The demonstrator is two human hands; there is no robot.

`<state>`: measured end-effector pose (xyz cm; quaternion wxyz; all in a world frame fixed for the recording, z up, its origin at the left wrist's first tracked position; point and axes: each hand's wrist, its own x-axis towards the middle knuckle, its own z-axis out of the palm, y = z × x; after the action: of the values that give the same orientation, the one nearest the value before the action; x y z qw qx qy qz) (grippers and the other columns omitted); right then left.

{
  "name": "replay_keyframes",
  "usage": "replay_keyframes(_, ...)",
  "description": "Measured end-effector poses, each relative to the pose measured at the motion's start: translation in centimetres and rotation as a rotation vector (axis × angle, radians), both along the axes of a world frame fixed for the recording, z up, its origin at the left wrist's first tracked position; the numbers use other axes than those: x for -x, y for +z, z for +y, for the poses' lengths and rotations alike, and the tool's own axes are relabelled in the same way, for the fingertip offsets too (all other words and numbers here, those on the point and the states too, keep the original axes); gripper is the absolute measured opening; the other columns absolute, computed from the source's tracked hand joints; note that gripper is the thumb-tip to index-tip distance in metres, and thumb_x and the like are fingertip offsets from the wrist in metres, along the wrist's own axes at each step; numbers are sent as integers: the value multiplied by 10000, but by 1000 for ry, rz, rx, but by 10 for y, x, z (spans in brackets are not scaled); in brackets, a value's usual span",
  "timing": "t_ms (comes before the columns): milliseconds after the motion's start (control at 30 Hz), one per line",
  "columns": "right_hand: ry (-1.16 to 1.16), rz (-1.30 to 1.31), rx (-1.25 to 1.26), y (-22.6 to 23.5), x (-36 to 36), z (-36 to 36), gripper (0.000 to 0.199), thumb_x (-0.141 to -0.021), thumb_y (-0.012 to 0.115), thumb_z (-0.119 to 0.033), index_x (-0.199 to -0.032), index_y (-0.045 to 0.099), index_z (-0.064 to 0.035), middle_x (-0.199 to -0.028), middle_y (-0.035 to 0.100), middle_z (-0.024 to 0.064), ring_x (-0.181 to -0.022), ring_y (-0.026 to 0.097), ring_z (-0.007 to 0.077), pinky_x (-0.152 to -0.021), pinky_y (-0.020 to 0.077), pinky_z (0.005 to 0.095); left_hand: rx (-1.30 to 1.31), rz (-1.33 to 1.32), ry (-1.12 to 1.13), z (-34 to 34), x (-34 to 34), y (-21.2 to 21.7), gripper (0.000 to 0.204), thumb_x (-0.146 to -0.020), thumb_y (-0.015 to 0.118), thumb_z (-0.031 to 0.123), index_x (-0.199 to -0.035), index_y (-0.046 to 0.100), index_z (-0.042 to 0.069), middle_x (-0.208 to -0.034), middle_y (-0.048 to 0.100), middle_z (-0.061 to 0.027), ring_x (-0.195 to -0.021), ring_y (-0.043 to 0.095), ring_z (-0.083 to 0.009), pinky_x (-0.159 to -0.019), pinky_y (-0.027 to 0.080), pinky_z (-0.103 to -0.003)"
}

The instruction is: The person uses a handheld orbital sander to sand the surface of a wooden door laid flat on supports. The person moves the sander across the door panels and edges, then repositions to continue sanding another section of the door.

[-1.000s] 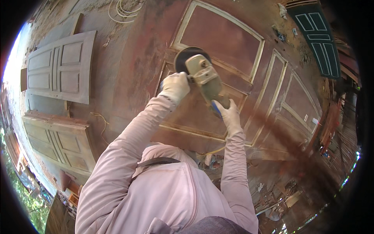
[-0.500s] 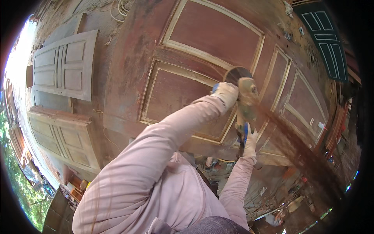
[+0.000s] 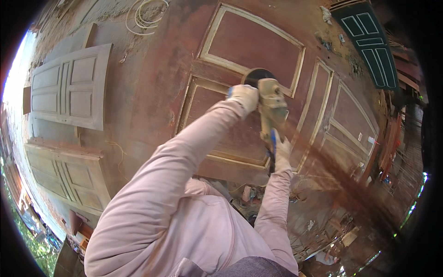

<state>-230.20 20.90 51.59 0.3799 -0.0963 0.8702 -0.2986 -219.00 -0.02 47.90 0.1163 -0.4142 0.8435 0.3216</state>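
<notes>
A large reddish-brown panelled door (image 3: 254,39) lies in front of me, its panels edged with pale, bare-looking moulding. My hands hold an angle grinder (image 3: 272,104) with a round dark disc (image 3: 256,75) over the lower edge of the upper panel; exact contact is hidden. My left hand (image 3: 244,97), in a pale glove with blue on it, is closed near the grinder's head, apparently on a side handle that I cannot see. Behind it, my right hand (image 3: 282,151), gloved alike, wraps around the grinder's rear body. A reddish dust stream (image 3: 323,168) sprays off to the lower right.
Two unpainted panelled doors, one upper (image 3: 69,87) and one lower (image 3: 67,173), lean at the left. A dark green door (image 3: 369,46) stands at the far right. A coiled pale hose (image 3: 146,18) lies at the top. Scraps and debris (image 3: 341,235) litter the lower right.
The grinder and both hands have shifted left and slightly up along the strip between the panels. My view has also moved a little. Dust still streams to the lower right.
</notes>
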Motion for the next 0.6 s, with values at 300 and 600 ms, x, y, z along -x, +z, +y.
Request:
replay_keyframes(300,435,95,-60,6,-124,-133,778,-759,767,-605,-1235,654,0,-1133,712,171,-1068,686,260,-925,506,350,42,-182,352,-90,-190,17,276,-875,624,267,-1052,755,101,-1087,728,-167,-1039,700,-335,-887,555,-445)
replay_keyframes(600,440,90,-66,1,-86,-90,899,-706,753,-683,-1285,607,-11,-1161,696,210,-1120,665,330,-952,499,402,22,-119,328,-45,-159,4,269,-881,606,263,-1019,749,83,-1029,726,-190,-1008,699,-354,-883,549,-445)
